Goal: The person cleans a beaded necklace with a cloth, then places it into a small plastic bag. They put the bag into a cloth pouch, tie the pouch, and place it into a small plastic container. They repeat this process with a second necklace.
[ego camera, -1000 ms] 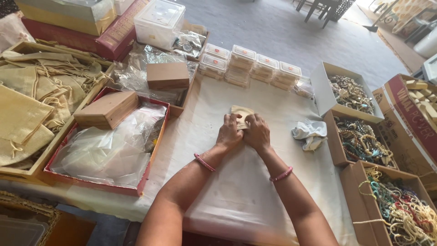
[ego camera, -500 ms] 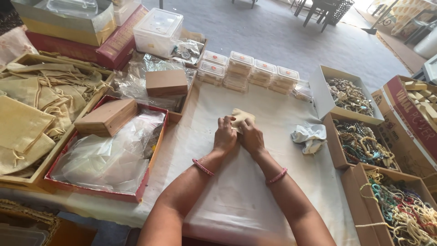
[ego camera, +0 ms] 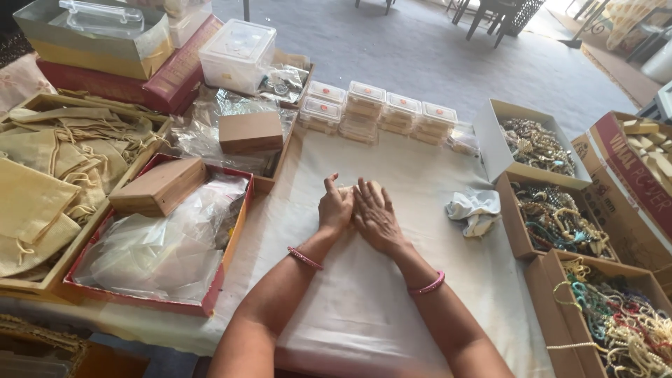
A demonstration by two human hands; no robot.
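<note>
A small cream cloth pouch lies on the white table cover, almost wholly hidden under my hands. My right hand lies flat on top of it, fingers spread and pressing down. My left hand rests against its left side, thumb raised, fingers curled at the pouch's edge. Both wrists wear pink bangles.
Clear lidded plastic boxes line the back. A crumpled white cloth lies to the right, before open cardboard boxes of bead jewellery. To the left stand a red tray of plastic bags, brown boxes and a tray of cream drawstring pouches.
My hands were gripping and folding the pouch with curled fingers. Now the right hand has opened flat over it and presses it onto the table, so the pouch is nearly covered.
</note>
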